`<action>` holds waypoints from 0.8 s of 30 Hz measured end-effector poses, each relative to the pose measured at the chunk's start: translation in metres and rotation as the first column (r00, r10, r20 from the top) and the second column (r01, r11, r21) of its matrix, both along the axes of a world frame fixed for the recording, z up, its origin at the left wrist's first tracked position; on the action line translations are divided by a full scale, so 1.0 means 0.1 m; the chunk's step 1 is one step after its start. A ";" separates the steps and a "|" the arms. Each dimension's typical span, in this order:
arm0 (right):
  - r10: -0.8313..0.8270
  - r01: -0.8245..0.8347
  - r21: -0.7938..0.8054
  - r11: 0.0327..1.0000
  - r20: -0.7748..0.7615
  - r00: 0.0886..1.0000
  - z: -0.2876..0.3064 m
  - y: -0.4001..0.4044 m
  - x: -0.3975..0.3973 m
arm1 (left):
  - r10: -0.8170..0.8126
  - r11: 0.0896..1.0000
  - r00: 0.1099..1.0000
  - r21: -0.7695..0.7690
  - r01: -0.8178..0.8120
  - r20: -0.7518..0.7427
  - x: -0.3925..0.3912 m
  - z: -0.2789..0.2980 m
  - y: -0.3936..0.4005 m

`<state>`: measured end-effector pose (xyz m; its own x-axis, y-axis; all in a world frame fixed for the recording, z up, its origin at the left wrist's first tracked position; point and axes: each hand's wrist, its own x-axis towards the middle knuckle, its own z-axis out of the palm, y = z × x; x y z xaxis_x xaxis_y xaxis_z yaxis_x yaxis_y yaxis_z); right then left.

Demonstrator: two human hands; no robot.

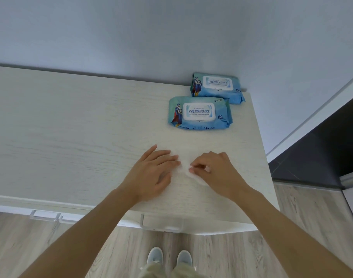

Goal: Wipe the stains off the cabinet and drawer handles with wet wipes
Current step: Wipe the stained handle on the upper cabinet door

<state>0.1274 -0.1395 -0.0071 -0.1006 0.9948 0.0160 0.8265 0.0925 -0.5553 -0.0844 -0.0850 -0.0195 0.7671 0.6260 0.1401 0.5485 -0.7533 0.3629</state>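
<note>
On worktop, near front edge: white wipe, right hand grip pinching it, left hand flat alongside. Handles below, untouched. Risk: thin sheet bunching or tearing while lifted.

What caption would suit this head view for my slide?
Left hand flat beside a white wet wipe that the right hand pinches on the cabinet top, two wipe packs behind.
</note>
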 end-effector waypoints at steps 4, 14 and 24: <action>-0.123 0.127 0.058 0.990 -0.071 0.990 0.00 0.23 -0.07 | 0.071 0.993 0.993 -0.100 -0.062 0.095 0.00 0.01 0.00; -0.165 0.183 0.110 0.977 -0.160 0.973 -0.15 0.16 -0.24 | 0.256 0.967 0.956 -0.040 -0.253 0.145 -0.01 0.00 -0.06; -0.125 0.129 0.120 0.984 -0.041 0.991 -0.22 0.01 -0.29 | 0.297 0.955 0.955 -0.011 -0.296 0.018 -0.15 -0.05 -0.22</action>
<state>0.0986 -0.1385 -0.0290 0.0295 0.9898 0.1397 0.8172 0.0566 -0.5736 -0.0994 -0.1071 -0.0246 0.5441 0.8261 0.1468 0.7395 -0.5548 0.3813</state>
